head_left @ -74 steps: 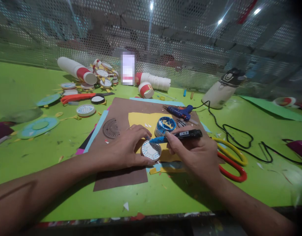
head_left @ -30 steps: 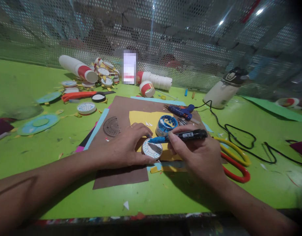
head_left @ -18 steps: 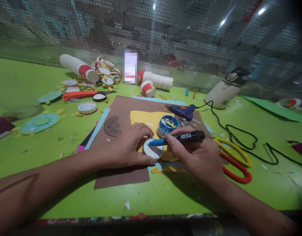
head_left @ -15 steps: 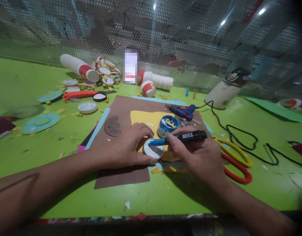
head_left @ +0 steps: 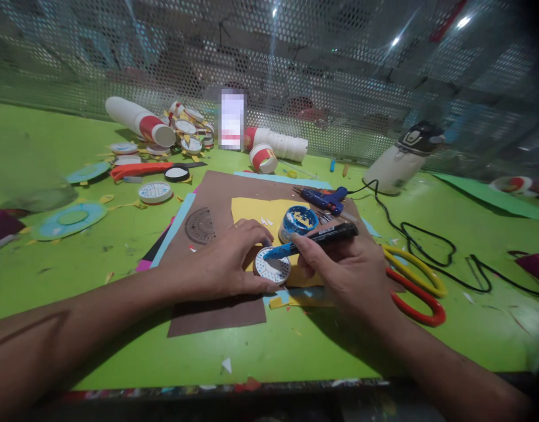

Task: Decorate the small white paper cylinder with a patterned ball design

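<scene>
Pinches dotted disc (head_left: 277,271) in left hand (head_left: 232,256); grasps marker (head_left: 331,234) in right hand (head_left: 346,266), now tilted steeper, apparently still marking.

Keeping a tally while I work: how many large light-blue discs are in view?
2. One light-blue disc lies left of the left hand; the other lies farther back, near the orange handle. More could hide in the white-disc heap.

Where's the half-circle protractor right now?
In the head view, the protractor lies left of centre on the brown sheet, just beyond the left hand and to the left of the yellow paper.
</scene>
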Available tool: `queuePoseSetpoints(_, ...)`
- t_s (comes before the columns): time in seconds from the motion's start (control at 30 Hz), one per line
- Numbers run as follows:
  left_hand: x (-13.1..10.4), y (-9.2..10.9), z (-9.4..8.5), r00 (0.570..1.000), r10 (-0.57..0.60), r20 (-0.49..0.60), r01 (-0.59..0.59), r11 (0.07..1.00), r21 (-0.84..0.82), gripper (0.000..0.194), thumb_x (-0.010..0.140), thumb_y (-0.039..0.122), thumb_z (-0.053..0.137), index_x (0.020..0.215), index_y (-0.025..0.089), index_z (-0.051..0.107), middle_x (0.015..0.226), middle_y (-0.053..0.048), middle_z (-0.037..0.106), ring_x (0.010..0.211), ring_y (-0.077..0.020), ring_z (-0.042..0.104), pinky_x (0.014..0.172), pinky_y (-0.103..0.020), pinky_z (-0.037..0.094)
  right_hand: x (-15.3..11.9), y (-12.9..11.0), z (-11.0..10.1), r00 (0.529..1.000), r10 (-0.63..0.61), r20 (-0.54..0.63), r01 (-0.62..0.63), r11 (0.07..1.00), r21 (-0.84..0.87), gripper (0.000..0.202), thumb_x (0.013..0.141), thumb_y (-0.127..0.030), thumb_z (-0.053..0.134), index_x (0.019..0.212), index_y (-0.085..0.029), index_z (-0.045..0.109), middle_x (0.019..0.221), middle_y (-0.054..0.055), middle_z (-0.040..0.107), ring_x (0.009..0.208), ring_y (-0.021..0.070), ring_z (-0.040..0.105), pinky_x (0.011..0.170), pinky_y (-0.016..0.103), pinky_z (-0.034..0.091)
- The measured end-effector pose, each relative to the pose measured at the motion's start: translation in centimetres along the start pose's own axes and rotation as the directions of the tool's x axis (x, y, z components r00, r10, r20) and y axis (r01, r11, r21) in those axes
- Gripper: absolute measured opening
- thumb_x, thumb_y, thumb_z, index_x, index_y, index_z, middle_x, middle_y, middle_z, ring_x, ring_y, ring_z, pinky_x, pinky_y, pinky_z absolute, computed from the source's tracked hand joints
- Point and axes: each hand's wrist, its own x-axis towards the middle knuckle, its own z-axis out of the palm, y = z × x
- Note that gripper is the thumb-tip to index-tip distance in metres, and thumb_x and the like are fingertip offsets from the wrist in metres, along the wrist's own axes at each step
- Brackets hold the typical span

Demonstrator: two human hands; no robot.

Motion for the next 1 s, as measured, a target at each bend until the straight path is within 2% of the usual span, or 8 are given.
queuePoseSetpoints(0.27, 0.0, 0.1, 0.0, 1.0, -0.012, 0.0, 0.012, 1.0, 0.014, 0.048, 0.075, 0.043, 0.077, 0.11, 0.017, 0.056, 0.118, -0.01, 0.059, 0.11, -0.0285, 0.055, 0.092, -0.042, 0.046, 0.2, -0.1, 0.2, 0.996, 0.088, 0.016, -0.089, 0.994, 0.07, 0.037, 0.078, -0.027, 0.072, 0.045, -0.018, 0.059, 0.044, -0.004, 0.056, 0.042, 0.0071, 0.051, 0.047, 0.018, 0.048)
queuePoseSetpoints(0.43, 0.1, 0.2, -0.1, 0.999, -0.037, 0.011, 0.037, 0.999, 0.019, 0.046, 0.074, 0.045, 0.075, 0.108, 0.019, 0.057, 0.117, -0.01, 0.06, 0.11, -0.0302, 0.055, 0.091, -0.045, 0.046, 0.1, 0.7, 0.4, 0.991, 0.117, -0.067, -0.109, 0.988, 0.112, 0.04, 0.077, -0.036, 0.074, 0.045, -0.019, 0.059, 0.042, -0.003, 0.055, 0.041, 0.0089, 0.051, 0.043, 0.021, 0.047)
queuePoseSetpoints(0.57, 0.1, 0.2, -0.2, 0.999, -0.036, 0.005, 0.036, 0.999, 0.016, 0.049, 0.073, 0.045, 0.077, 0.11, 0.019, 0.056, 0.118, -0.01, 0.06, 0.111, -0.0297, 0.055, 0.092, -0.043, 0.046, 0.0, 0.3, 0.1, 0.981, 0.152, -0.118, -0.14, 0.984, 0.11, 0.04, 0.076, -0.041, 0.075, 0.046, -0.019, 0.061, 0.042, -0.001, 0.057, 0.039, 0.0106, 0.053, 0.039, 0.022, 0.045)
queuePoseSetpoints(0.7, 0.1, 0.2, -0.1, 0.999, -0.032, 0.002, 0.032, 0.999, 0.018, 0.048, 0.074, 0.045, 0.076, 0.11, 0.02, 0.056, 0.119, -0.01, 0.06, 0.11, -0.0294, 0.055, 0.091, -0.043, 0.046, 0.1, -0.3, -0.3, 0.982, 0.173, -0.081, -0.167, 0.983, 0.079, 0.038, 0.075, -0.04, 0.075, 0.047, -0.018, 0.061, 0.044, 0.0, 0.059, 0.042, 0.0116, 0.055, 0.042, 0.023, 0.047)
queuePoseSetpoints(0.8, 0.1, 0.1, 0.0, 0.999, -0.033, 0.001, 0.033, 0.999, 0.017, 0.049, 0.074, 0.045, 0.076, 0.111, 0.019, 0.056, 0.119, -0.01, 0.06, 0.11, -0.0297, 0.055, 0.092, -0.044, 0.046, 0.0, -0.4, -0.3, 0.986, 0.164, -0.021, -0.162, 0.985, 0.065, 0.038, 0.077, -0.038, 0.074, 0.048, -0.018, 0.061, 0.045, -0.001, 0.059, 0.044, 0.0112, 0.054, 0.047, 0.023, 0.048)
queuePoseSetpoints(1.0, 0.1, 0.2, -0.1, 0.999, -0.038, 0.012, 0.037, 0.999, 0.015, 0.048, 0.075, 0.045, 0.076, 0.11, 0.019, 0.056, 0.118, -0.011, 0.059, 0.109, -0.0286, 0.055, 0.092, -0.044, 0.045, -0.2, 0.4, 0.2, 0.995, 0.064, -0.075, -0.058, 0.994, 0.088, 0.04, 0.078, -0.037, 0.073, 0.046, -0.019, 0.058, 0.044, -0.003, 0.055, 0.042, 0.0095, 0.051, 0.05, 0.023, 0.049)
